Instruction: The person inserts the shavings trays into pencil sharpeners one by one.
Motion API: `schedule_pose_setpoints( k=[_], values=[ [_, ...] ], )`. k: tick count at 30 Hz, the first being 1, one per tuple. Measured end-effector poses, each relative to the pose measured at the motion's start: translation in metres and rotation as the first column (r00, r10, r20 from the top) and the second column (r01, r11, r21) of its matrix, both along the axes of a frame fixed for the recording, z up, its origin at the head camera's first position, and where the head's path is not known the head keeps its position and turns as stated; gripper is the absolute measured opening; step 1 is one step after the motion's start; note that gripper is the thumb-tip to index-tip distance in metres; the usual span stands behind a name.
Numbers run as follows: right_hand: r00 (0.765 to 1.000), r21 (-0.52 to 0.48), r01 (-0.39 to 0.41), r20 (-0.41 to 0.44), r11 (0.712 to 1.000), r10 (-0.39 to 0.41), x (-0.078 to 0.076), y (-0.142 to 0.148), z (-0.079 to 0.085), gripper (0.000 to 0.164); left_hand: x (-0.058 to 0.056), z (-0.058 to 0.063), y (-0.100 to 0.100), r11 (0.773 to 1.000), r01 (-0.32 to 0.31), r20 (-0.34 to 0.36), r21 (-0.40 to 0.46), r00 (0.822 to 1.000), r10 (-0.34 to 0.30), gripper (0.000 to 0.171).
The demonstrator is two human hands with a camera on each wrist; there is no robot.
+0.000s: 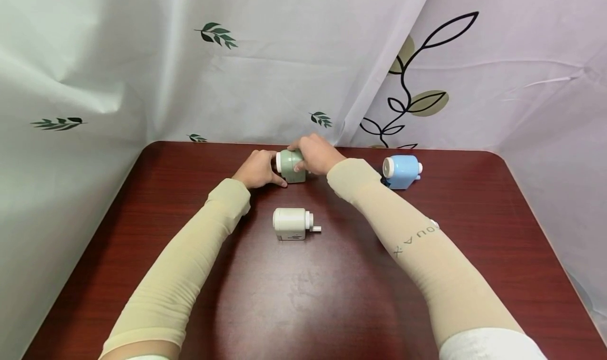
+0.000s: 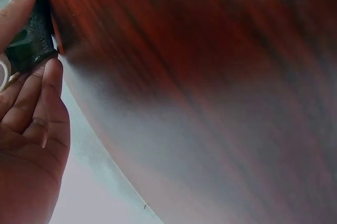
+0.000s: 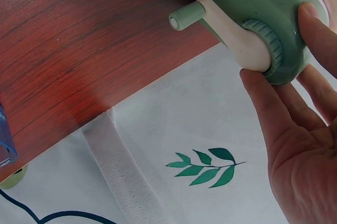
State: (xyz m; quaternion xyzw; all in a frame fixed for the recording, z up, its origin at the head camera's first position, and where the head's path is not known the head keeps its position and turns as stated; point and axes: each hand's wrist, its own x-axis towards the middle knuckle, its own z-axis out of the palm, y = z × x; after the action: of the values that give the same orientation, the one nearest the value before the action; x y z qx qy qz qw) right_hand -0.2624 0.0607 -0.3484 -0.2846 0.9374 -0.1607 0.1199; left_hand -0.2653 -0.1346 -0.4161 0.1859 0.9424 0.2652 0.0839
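A green pencil sharpener (image 1: 293, 162) with a cream crank (image 3: 247, 50) stands near the back edge of the table. My right hand (image 1: 316, 153) grips its crank end, the thumb on one side and the fingers on the other. From the left, my left hand (image 1: 258, 169) holds the opposite end, by the white round front. In the left wrist view, the left thumb lies on the sharpener's dark-looking side (image 2: 34, 39) and the fingers are at its edge. Part of the sharpener is hidden behind the hands.
On the dark red table (image 1: 303, 297), a white pencil sharpener (image 1: 290, 224) lies nearer to me. A blue pencil sharpener (image 1: 404, 171) stands at the back right, beyond the right forearm. A small white thing (image 1: 434, 224) peeks out behind that forearm. White leaf-patterned cloth (image 1: 265, 86) hangs behind.
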Motion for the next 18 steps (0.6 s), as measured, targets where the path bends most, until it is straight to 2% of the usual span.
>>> schedule_pose_setpoints(
  k=[18],
  values=[
    [1.000,0.005,-0.012,-0.021,1.000,0.012,0.0008,-0.0003,-0.0001,0.057,0.0011,0.0025,0.0027,0.999,0.005,-0.011,-0.033,1.000,-0.006,0.061]
  ],
)
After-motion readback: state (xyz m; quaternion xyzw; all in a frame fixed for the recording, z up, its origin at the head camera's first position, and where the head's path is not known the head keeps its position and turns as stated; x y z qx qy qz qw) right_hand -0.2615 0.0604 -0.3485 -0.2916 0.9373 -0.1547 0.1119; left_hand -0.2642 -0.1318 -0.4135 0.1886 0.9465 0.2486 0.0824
